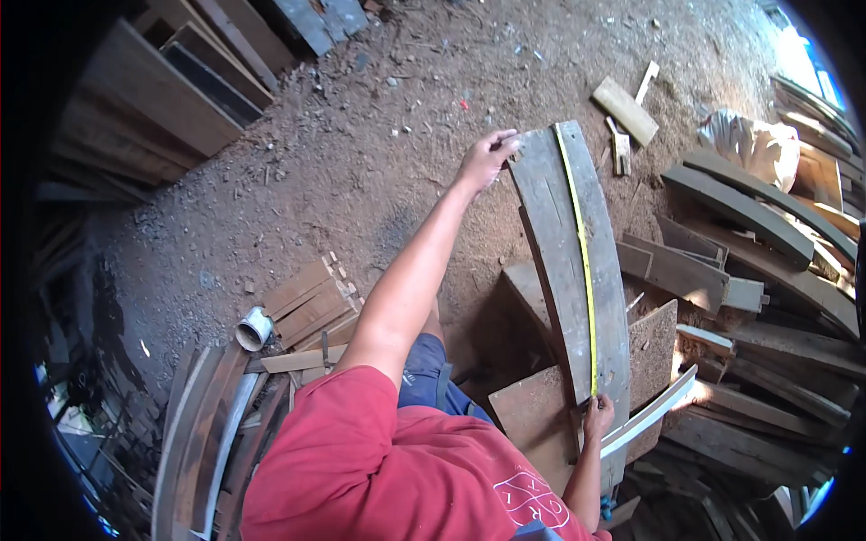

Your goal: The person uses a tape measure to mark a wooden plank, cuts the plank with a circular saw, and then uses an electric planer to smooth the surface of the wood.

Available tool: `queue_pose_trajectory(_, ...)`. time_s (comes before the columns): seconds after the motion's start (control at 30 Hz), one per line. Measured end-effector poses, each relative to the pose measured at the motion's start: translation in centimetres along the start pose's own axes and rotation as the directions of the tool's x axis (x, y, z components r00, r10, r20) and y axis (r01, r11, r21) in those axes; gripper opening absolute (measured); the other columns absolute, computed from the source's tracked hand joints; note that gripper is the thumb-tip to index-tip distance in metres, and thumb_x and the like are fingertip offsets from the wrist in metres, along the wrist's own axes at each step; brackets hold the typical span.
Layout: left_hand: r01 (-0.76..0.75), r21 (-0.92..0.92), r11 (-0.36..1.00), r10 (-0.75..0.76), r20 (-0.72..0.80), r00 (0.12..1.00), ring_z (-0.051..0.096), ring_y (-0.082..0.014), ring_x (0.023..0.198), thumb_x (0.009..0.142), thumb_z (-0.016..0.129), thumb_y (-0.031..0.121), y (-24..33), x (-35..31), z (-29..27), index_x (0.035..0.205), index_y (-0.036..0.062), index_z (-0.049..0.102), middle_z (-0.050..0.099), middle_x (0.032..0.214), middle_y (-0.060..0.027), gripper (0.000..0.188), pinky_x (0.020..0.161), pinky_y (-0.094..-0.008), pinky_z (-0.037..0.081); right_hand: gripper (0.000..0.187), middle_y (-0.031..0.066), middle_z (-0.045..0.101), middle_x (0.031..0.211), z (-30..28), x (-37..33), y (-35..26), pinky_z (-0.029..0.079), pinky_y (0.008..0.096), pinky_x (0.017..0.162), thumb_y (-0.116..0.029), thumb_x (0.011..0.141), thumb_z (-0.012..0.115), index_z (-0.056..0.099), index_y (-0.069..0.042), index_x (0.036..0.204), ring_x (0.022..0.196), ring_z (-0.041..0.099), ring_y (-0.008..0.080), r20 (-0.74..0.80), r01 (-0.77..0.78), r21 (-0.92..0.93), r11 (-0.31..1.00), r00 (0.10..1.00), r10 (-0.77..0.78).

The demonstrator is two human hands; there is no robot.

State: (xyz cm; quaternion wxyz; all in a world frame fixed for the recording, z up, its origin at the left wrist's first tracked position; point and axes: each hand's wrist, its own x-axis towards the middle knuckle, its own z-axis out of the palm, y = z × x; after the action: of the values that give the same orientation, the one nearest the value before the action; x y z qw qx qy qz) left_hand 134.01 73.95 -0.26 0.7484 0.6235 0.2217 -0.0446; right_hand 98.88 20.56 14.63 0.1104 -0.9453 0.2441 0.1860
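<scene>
Passage lies over the dirt floor [397, 126] beyond and left of the long plank [561, 261]. Stacked boards [758, 221] obstruct its right side.

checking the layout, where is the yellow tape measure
In the head view, right of centre, the yellow tape measure runs lengthwise along the grey board, its lower end at the right hand.

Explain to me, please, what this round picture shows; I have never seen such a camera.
No machine here, only a person's bare left hand and right hand. A wide fisheye camera on the head looks down, so straight edges bend near the rim. A yellow measuring tape lies along a long grey board. The right hand holds the tape's nearer end; the left is at the board's far left corner, its exact grip unclear. Wood pieces lie on the ground beyond.
</scene>
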Motion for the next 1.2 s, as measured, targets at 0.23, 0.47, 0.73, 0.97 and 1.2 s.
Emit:
queue_pose_trajectory(0.23,0.027,-0.098,0.995,-0.011,0.157,0.987,0.071,-0.0118,0.102,0.102,0.071,0.019,-0.3,1.4,0.2,0.136,0.0068,0.071,0.075,0.12,-0.0062,0.036,0.087,-0.0292,0.061,0.015,0.0214,0.065,0.098,-0.2,-1.8,-2.6,0.05,0.0483,0.083,-0.013,0.095,0.069,0.072,0.001,0.1,0.091,0.063,0.0408,-0.078,-0.013,-0.098,0.995,0.997,0.005)
queue_pose_trajectory(0.47,0.295,-0.165,0.941,-0.243,0.274,0.93,0.071,-0.0117,0.102,0.106,0.065,0.036,1.1,0.9,-2.3,0.136,0.0099,0.071,0.076,0.121,-0.0048,0.041,0.094,-0.0306,0.057,0.017,0.0214,0.062,0.102,-2.0,-2.3,-2.9,0.049,0.0483,0.085,-0.016,0.099,0.068,0.072,0.0,0.102,0.095,0.063,0.042,-0.029,-0.055,-0.083,0.995,0.998,0.052)
queue_pose_trajectory(0.73,0.505,-0.013,0.863,-0.505,0.014,0.863,0.068,-0.0187,0.112,0.108,0.056,0.043,-7.8,-6.0,-9.4,0.144,0.0115,0.063,0.071,0.133,-0.0079,0.049,0.096,-0.0346,0.055,0.019,0.0196,0.064,0.099,-1.5,-2.5,-0.1,0.05,0.047,0.082,-0.019,0.099,0.069,0.072,0.0,0.1,0.092,0.064,0.041,-0.039,0.002,0.042,0.999,0.999,-0.001)
queue_pose_trajectory(0.97,0.529,0.022,0.849,-0.523,-0.116,0.844,0.066,-0.0189,0.11,0.109,0.053,0.039,-10.6,-17.3,-10.4,0.146,0.0129,0.062,0.07,0.134,-0.008,0.046,0.095,-0.0363,0.054,0.014,0.0165,0.065,0.097,-1.2,-4.9,-1.1,0.049,0.048,0.08,-0.016,0.098,0.07,0.072,-0.003,0.097,0.089,0.065,0.0399,-0.185,0.17,0.07,0.983,0.97,-0.155)
queue_pose_trajectory(1.2,0.401,0.16,0.902,-0.4,-0.039,0.916,0.065,-0.0215,0.117,0.108,0.056,0.038,-11.5,-26.1,-1.8,0.146,0.0108,0.06,0.069,0.135,-0.012,0.047,0.099,-0.0379,0.053,0.012,0.0132,0.068,0.095,0.0,-5.8,-0.6,0.05,0.0479,0.084,-0.018,0.095,0.07,0.073,-0.007,0.093,0.09,0.067,0.0378,-0.237,0.268,0.116,0.956,0.943,-0.235)
